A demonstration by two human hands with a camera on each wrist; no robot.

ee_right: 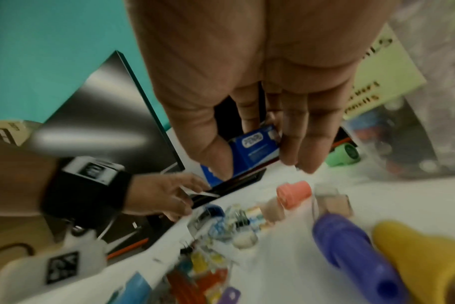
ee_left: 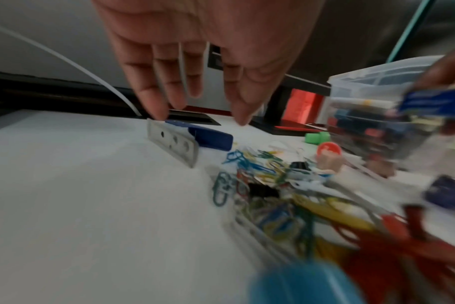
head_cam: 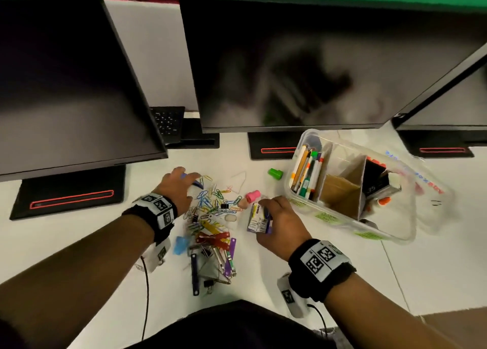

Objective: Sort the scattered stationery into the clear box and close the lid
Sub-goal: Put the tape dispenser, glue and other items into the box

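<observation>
right hand (head_cam: 279, 222): fingers gripping small blue-and-white packet (head_cam: 259, 218), held above bench (head_cam: 79, 243) just left of clear box (head_cam: 350, 222). left hand (head_cam: 179, 188): fingers extended, fingertips touching blue-handled metal clip (ee_left: 179, 142) at far edge of paper-clip pile (head_cam: 210, 206). clear box: lidless, divided, pens in left compartment.

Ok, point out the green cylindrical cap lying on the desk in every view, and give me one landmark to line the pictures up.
Head: the green cylindrical cap lies upper centre, just left of the clear plastic box.
Left wrist: it sits at the right, blurred, beside the box's near corner.
Right wrist: it is at the right, past the fingers.
Shared landmark: the pink cylindrical cap, nearer the clip pile.
</observation>
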